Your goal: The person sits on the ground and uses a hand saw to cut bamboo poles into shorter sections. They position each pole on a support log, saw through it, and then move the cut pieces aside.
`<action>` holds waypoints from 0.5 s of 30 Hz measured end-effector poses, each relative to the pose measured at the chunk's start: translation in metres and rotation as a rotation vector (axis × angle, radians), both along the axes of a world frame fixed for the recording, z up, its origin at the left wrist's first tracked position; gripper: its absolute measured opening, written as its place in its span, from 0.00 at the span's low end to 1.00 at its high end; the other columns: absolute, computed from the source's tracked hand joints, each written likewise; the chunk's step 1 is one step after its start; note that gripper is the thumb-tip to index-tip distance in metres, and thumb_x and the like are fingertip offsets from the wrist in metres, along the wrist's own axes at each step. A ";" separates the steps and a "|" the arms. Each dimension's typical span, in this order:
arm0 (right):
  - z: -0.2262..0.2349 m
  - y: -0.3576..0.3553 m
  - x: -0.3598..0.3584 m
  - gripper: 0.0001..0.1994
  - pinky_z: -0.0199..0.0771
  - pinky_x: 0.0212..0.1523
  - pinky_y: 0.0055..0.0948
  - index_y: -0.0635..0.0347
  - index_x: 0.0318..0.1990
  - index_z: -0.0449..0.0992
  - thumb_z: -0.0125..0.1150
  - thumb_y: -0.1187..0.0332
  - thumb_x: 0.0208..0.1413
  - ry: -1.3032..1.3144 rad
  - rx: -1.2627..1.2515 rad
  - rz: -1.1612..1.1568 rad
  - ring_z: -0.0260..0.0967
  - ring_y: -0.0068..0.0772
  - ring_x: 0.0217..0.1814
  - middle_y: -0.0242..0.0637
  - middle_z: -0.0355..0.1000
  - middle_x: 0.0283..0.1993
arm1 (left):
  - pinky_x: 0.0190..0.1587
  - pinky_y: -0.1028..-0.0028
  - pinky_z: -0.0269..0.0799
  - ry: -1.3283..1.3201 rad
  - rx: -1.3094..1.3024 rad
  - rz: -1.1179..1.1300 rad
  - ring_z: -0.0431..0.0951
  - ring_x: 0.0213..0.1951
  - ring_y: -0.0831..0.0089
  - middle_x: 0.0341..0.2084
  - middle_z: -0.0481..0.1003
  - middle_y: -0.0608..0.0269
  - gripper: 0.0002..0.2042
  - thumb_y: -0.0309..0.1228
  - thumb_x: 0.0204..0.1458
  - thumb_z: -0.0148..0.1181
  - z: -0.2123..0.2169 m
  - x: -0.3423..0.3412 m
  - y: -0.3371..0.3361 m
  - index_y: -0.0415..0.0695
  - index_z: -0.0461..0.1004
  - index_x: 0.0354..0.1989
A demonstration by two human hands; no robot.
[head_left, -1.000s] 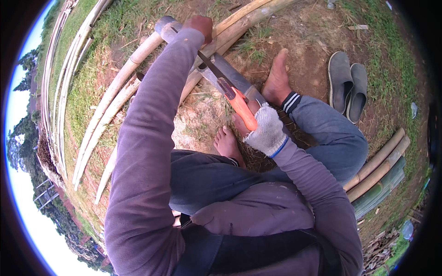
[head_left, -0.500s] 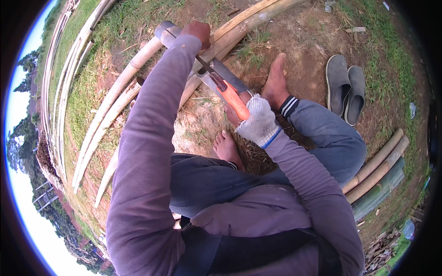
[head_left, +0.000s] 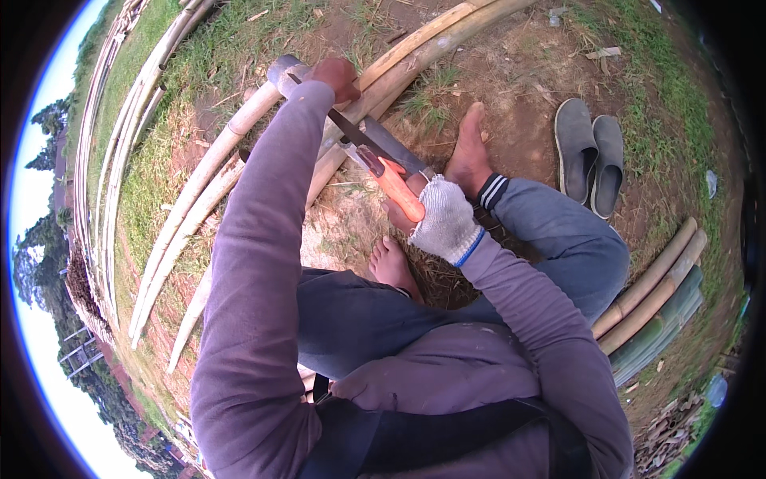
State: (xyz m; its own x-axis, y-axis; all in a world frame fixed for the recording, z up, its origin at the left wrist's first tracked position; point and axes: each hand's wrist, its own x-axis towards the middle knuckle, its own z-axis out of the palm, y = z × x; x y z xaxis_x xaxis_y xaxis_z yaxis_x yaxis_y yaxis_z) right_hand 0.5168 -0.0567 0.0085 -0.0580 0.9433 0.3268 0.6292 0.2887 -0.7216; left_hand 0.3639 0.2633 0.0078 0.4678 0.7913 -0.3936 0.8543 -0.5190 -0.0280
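My right hand (head_left: pixel 445 219), in a whitish knit glove with a blue cuff edge, is closed round the orange handle of a hand saw (head_left: pixel 392 190). The dark blade runs up and left beneath my left forearm, and its tip shows beyond the wrist. Bare and closed, my left hand (head_left: pixel 337 78) grips a grey round pole (head_left: pixel 395 144) lying slantwise across tan bamboo poles (head_left: pixel 435 49). My fingers' undersides are hidden, as is the blade where the forearm covers it. My bare feet (head_left: pixel 471 148) rest near the lower end of the grey pole.
Long bamboo poles (head_left: pixel 191 180) lie on the grass to the left. Grey slip-on shoes (head_left: pixel 576 148) stand at the right. Shorter cut bamboo pieces (head_left: pixel 646 283) lie beside my knee. Pale sawdust (head_left: pixel 339 211) covers the dirt between my feet.
The saw has slid slightly toward me, and a bit more of its blade shows below my left wrist. Both hands keep their grips. The whole view has shifted a little.
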 end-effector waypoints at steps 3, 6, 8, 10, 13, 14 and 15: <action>-0.025 -0.042 0.027 0.19 0.73 0.30 0.46 0.58 0.28 0.79 0.73 0.50 0.54 -0.084 0.168 0.119 0.72 0.49 0.26 0.41 0.73 0.24 | 0.54 0.55 0.77 -0.333 0.077 0.117 0.83 0.49 0.43 0.42 0.82 0.38 0.30 0.46 0.45 0.73 0.020 0.013 -0.023 0.35 0.76 0.51; -0.001 -0.090 0.066 0.16 0.73 0.28 0.44 0.55 0.38 0.82 0.77 0.55 0.51 -0.120 0.136 0.145 0.72 0.45 0.26 0.38 0.71 0.27 | 0.53 0.54 0.78 -0.544 0.034 0.200 0.83 0.47 0.41 0.39 0.82 0.36 0.31 0.47 0.47 0.71 0.047 0.045 -0.051 0.34 0.73 0.51; 0.000 -0.118 0.086 0.15 0.73 0.29 0.44 0.54 0.37 0.82 0.78 0.56 0.50 -0.138 0.116 0.084 0.72 0.44 0.26 0.37 0.70 0.26 | 0.51 0.51 0.78 -0.590 0.122 0.203 0.84 0.45 0.40 0.38 0.83 0.37 0.31 0.51 0.49 0.71 0.049 0.067 -0.073 0.36 0.72 0.50; 0.008 -0.130 0.101 0.14 0.73 0.29 0.44 0.53 0.36 0.81 0.77 0.56 0.51 -0.189 0.152 0.040 0.72 0.44 0.26 0.36 0.70 0.26 | 0.50 0.49 0.78 -0.655 0.154 0.181 0.84 0.43 0.39 0.37 0.83 0.37 0.32 0.53 0.51 0.71 0.044 0.093 -0.101 0.36 0.70 0.51; -0.005 -0.146 0.114 0.14 0.74 0.31 0.43 0.53 0.38 0.83 0.76 0.54 0.52 -0.255 0.145 -0.063 0.74 0.45 0.27 0.37 0.72 0.27 | 0.52 0.49 0.77 -0.764 0.098 0.102 0.84 0.46 0.39 0.41 0.82 0.35 0.34 0.55 0.54 0.71 0.025 0.133 -0.127 0.36 0.69 0.54; -0.026 -0.154 0.113 0.16 0.74 0.31 0.44 0.53 0.38 0.82 0.74 0.51 0.54 -0.375 -0.007 -0.069 0.74 0.45 0.29 0.37 0.72 0.28 | 0.54 0.50 0.77 -0.789 0.031 0.083 0.83 0.48 0.39 0.43 0.82 0.34 0.35 0.55 0.54 0.71 0.024 0.152 -0.135 0.36 0.68 0.56; -0.037 -0.152 0.113 0.17 0.74 0.33 0.44 0.52 0.37 0.82 0.73 0.50 0.52 -0.439 -0.064 -0.089 0.76 0.44 0.30 0.37 0.74 0.29 | 0.55 0.51 0.77 -0.809 -0.036 0.067 0.83 0.50 0.39 0.44 0.81 0.33 0.36 0.55 0.55 0.70 0.024 0.170 -0.143 0.35 0.67 0.59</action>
